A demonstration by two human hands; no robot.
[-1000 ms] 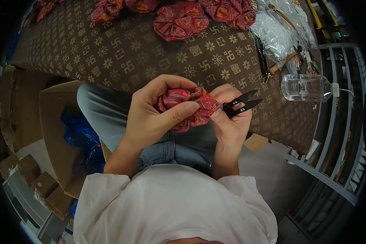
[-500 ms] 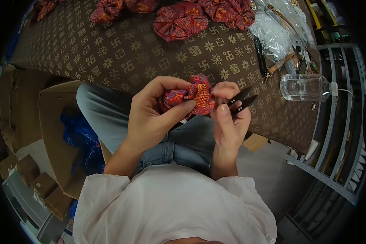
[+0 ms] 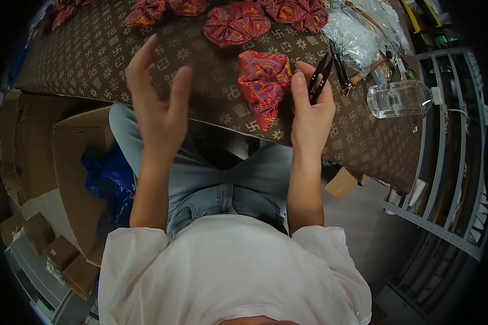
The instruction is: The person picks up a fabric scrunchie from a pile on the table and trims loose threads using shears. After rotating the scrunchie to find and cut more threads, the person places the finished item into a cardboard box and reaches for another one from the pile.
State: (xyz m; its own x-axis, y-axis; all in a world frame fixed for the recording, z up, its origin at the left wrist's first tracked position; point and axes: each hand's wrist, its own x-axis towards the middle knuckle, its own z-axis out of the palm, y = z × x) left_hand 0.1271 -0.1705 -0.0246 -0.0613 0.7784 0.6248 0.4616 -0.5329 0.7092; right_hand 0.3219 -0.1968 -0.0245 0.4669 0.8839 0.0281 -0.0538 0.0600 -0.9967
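Note:
My left hand (image 3: 160,103) is raised over the near edge of the table, thumb and fingers spread, holding nothing. In my right hand (image 3: 312,111) is a pair of black thread snips (image 3: 320,78), blades pointing away from me. A gathered piece of red patterned fabric (image 3: 263,81) lies on the table just left of that hand, its narrow end toward me. My right thumb and index fingertips are right at the fabric's edge.
Several similar red fabric pieces (image 3: 237,24) lie along the far side of the brown patterned table (image 3: 200,81). Clear plastic bags (image 3: 358,40) and a clear bottle (image 3: 398,100) are at the right, by a metal rack (image 3: 443,135). A cardboard box (image 3: 73,162) with blue plastic stands left.
The red fabric piece has gone from between my hands onto the table. My left hand has let go and moved up and left; my right hand has moved forward, still with the snips.

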